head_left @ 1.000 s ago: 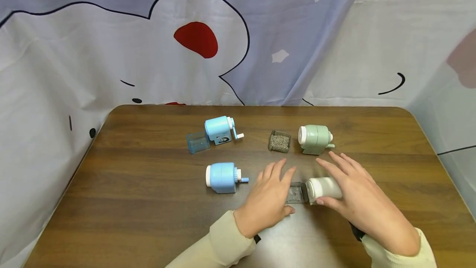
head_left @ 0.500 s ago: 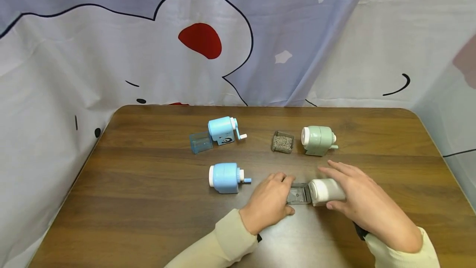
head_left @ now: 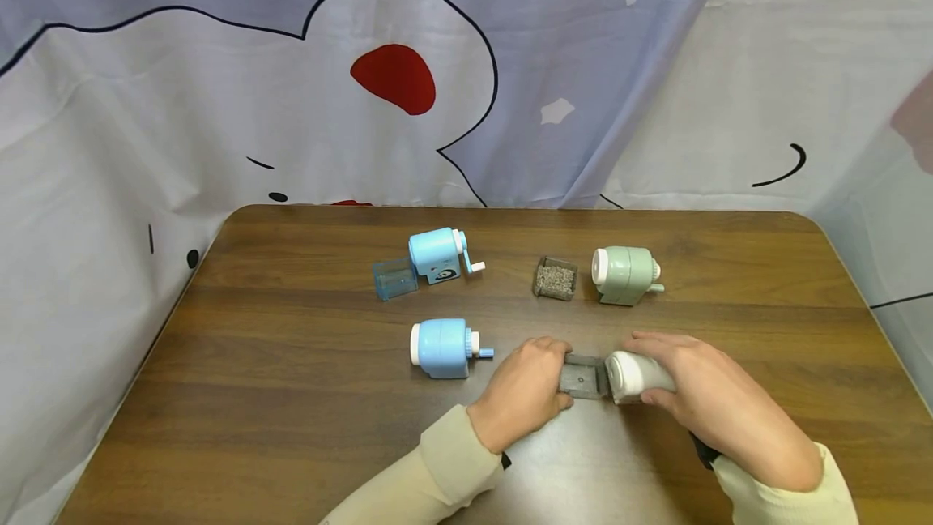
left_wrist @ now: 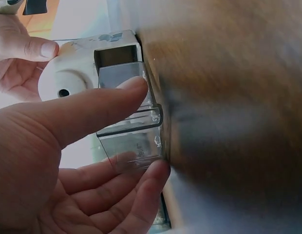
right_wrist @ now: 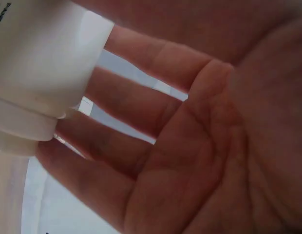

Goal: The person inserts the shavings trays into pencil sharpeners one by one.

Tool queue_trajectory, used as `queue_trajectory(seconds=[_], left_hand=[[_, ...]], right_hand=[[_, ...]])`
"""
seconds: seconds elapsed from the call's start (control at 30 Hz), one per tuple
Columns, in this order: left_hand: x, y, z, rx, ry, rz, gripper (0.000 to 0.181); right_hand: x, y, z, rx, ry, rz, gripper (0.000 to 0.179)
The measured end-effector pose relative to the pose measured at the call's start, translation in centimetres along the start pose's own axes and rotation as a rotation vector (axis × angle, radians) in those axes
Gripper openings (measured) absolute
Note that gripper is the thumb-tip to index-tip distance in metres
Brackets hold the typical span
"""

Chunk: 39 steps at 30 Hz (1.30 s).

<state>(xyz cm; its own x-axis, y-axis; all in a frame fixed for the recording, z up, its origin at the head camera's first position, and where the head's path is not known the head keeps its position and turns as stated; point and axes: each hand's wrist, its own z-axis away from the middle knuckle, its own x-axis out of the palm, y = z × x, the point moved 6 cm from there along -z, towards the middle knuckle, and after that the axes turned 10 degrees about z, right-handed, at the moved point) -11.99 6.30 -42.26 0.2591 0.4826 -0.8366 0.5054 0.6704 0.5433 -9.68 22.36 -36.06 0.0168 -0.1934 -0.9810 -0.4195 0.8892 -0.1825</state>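
Head view: white pencil sharpener (head_left: 637, 375) on the tabletop (head_left: 291, 428), between the two hands, long axis running roughly left to right. Clear grey drawer (head_left: 581, 377) sits at its left end, in line with it; whether the two touch can't be told from here. Left hand (head_left: 525, 391) is nearer the drawer and grips its outer end; right hand (head_left: 717, 395) wraps the sharpener's right end, thumb on the near side, fingers on the far side. Beyond them: green pencil sharpener (head_left: 625, 272), drawer full of shavings (head_left: 555, 279). To the left: blue pencil sharpener (head_left: 442, 347).

Left wrist view: left thumb lies over the grey drawer, fingers on its opposite side, parted by just the drawer's width. Drawer is at the sharpener's slot (left_wrist: 118, 56); can't tell how far in, if at all.

Right wrist view: fingers spaced apart, tips against the white body, palm clear of it. Thumb contact unclear here.
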Motion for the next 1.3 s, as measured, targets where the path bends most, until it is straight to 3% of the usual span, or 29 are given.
queue_trajectory(seconds=[0.3,1.3], left_hand=[[-0.2,0.2,-0.2,0.013,0.013,0.011,0.057],[0.2,1.0,-0.6,0.012,-0.002,-0.007,0.055]], right_hand=[[0.2,0.2,0.0,0.057,-0.061,-0.016,0.051],[0.3,0.2,0.0,0.089,-0.070,0.024,0.050]])
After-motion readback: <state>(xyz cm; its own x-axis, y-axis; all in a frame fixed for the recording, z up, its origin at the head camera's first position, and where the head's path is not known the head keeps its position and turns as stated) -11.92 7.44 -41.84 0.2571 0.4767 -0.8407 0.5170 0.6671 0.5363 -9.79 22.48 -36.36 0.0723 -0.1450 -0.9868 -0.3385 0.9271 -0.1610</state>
